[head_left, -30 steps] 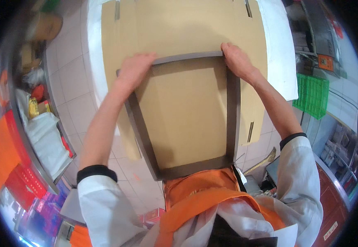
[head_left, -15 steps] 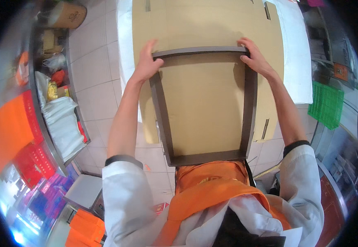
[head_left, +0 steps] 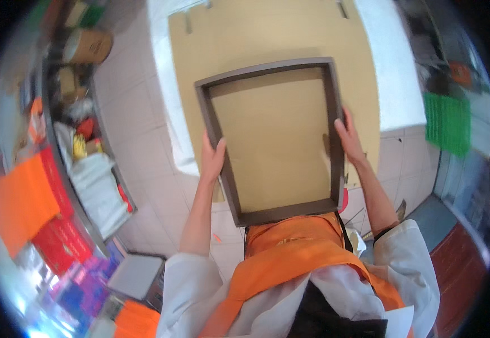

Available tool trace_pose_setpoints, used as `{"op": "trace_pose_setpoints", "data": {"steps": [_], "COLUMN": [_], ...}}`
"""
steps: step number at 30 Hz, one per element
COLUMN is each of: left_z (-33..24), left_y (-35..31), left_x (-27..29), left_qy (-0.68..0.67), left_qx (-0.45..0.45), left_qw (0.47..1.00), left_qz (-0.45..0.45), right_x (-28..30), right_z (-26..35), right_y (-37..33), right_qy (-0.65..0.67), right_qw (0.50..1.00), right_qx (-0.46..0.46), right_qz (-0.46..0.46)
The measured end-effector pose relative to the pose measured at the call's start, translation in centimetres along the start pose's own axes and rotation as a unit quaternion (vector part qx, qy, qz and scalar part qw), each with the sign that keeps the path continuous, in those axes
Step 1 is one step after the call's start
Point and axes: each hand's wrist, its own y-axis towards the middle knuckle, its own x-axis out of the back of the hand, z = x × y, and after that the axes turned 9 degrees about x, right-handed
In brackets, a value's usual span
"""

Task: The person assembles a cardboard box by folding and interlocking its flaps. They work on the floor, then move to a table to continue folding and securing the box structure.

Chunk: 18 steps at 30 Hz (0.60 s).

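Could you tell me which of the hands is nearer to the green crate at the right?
Right. The right hand grips the dark frame's right rail, toward the green crate; the left hand grips the opposite rail.

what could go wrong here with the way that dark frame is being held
1. The left hand and right hand grip only the side rails of the dark frame, with its far end unsupported, so it might tip or slip.
2. The frame's near end sits close against the orange apron; it could catch on the fabric.
3. The cardboard sheet beneath overhangs the white table; pressing there may make it sag or slide.
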Motion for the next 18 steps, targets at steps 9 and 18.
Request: {"op": "trace_pose_setpoints", "data": {"steps": [9,18], "left_z": [6.5,2.6], "left_y": [-13.9,-13.5], "left_x": [-2.8,-0.1], "left_qy": [0.054,-0.055], "left_qx": [0.135,0.226], "left_qw": [0.988,0.972], "left_qz": [-0.045,-0.034], "right_x": [-1.9,-5.6], "right_z": [-5.3,-1.6], "right_y": [-19.9,-19.7], "right_qy": [-0.089,0.106], "right_qw": [0.987,0.971], "right_qx": [-0.112,-0.088], "right_qz": [-0.070,-0.197]}}
